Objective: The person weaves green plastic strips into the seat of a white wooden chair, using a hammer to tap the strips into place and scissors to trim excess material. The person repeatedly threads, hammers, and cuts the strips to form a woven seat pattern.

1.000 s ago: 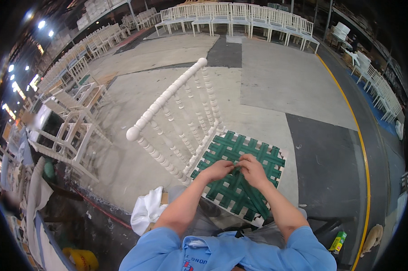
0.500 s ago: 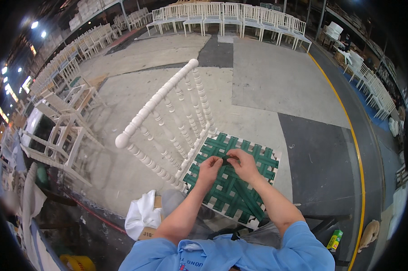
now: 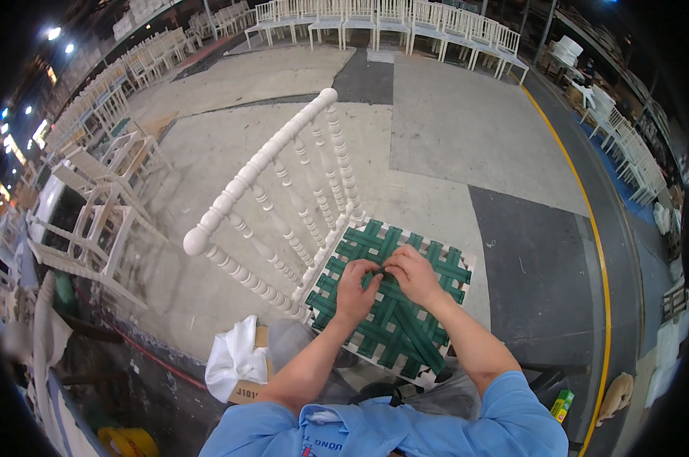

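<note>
Both my hands are down on the woven seat of a white chair (image 3: 283, 190) lying tipped in front of me, backrest spindles pointing away to my left. My left hand (image 3: 355, 286) is curled, fingers pinched narrow on a green webbing strap (image 3: 379, 268) near the seat's middle. My right hand (image 3: 413, 276) sits just beside it, touching it, fingers closed on the same strap where it crosses the weave. The green webbing seat (image 3: 428, 343) fills the white frame, with straps running over and under each other.

To do this well, I judge: keep the strap flat, no twist, pull taut along its own line, and hold the crossing strap down with the other hand so the weave stays square. Thumbs close to the crossing, short pulls.

Around: a white rag (image 3: 234, 358) on a cardboard box (image 3: 245, 390) by my left knee, near the chair. Unfinished white chair frames (image 3: 93, 228) stacked at left, well apart. A row of white chairs (image 3: 390, 19) far across the concrete floor (image 3: 466, 129), with a yellow floor line (image 3: 588, 198) at right. The backrest crowds my left side; the rest of the seat is open to reach.
</note>
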### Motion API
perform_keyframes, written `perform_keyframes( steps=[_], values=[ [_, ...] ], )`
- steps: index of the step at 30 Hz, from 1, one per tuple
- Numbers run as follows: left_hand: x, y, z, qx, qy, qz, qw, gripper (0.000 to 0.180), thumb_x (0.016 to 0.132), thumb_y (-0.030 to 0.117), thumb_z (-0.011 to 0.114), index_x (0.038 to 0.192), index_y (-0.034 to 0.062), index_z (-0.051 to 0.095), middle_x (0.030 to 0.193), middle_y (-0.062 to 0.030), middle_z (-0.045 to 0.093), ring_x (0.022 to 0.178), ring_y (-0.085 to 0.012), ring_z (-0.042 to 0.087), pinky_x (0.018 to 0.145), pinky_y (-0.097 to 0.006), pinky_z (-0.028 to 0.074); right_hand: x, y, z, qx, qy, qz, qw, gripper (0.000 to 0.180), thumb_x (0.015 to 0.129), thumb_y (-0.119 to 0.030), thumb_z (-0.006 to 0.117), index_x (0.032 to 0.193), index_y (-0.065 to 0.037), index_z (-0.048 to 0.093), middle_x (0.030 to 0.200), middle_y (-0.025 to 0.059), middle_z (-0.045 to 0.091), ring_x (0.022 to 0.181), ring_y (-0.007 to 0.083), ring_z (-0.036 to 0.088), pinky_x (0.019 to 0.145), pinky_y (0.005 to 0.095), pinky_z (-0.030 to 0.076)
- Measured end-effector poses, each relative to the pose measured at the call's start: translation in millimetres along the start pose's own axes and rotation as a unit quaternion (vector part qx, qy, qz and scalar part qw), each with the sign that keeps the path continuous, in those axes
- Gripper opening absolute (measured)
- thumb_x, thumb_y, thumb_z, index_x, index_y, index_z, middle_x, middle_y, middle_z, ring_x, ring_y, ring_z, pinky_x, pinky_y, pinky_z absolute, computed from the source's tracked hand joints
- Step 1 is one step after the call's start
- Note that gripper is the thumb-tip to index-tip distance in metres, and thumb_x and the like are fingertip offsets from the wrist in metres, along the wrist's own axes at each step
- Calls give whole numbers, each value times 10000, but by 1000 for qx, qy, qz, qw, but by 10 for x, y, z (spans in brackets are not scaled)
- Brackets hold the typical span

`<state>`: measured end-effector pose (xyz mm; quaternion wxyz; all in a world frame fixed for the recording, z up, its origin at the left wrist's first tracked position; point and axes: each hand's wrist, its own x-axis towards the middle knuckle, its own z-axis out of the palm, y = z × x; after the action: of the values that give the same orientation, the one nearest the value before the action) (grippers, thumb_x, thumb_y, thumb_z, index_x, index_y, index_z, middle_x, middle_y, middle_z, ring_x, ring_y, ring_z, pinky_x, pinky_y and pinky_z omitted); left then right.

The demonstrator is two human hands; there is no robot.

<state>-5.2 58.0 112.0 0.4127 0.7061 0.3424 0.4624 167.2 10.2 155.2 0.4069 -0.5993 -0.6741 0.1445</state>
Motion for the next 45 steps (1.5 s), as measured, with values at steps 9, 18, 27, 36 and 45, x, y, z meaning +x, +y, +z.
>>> perform_keyframes(
  steps=[9,18,27,36,45],
  values=[
    [-83,-627,436,-320,-74,-274,904,213,1009,170,642,1147,9,627,1031,-3,656,945,-111,609,853,-307,493,408,599,352,8,-60,93,994,118,893,-115,697,990,-52,720,940,122,669,902,309,675,782,404,536],
    [322,-1395,418,124,57,-175,975,330,997,165,577,1278,-1,625,1081,-170,713,960,-284,690,860,-357,535,1204,1797,1217,-81,-98,230,965,141,853,-187,717,934,-80,761,1003,163,684,959,353,674,847,447,535],
    [841,-1779,531,349,-76,-67,932,430,1042,339,485,1411,141,587,1538,-28,494,1441,-436,352,1187,-600,251,1327,1986,1532,-110,3,224,968,144,840,-216,762,942,-115,764,905,140,651,876,348,661,772,449,524],
    [857,-1734,565,378,-74,-84,919,458,1013,398,526,1419,196,591,1558,25,472,1465,-416,321,1196,-611,228,1304,1997,1370,17,38,256,966,270,902,-202,721,1152,-102,720,910,95,680,751,240,668,671,379,534],
    [801,-1975,583,479,-80,41,873,454,967,412,555,1306,125,646,1363,-93,632,1253,-385,556,1081,-559,381,-1529,1139,-1264,87,328,422,841,225,1012,-182,618,1159,-22,675,793,17,620,643,80,581,564,246,476]
  ],
)
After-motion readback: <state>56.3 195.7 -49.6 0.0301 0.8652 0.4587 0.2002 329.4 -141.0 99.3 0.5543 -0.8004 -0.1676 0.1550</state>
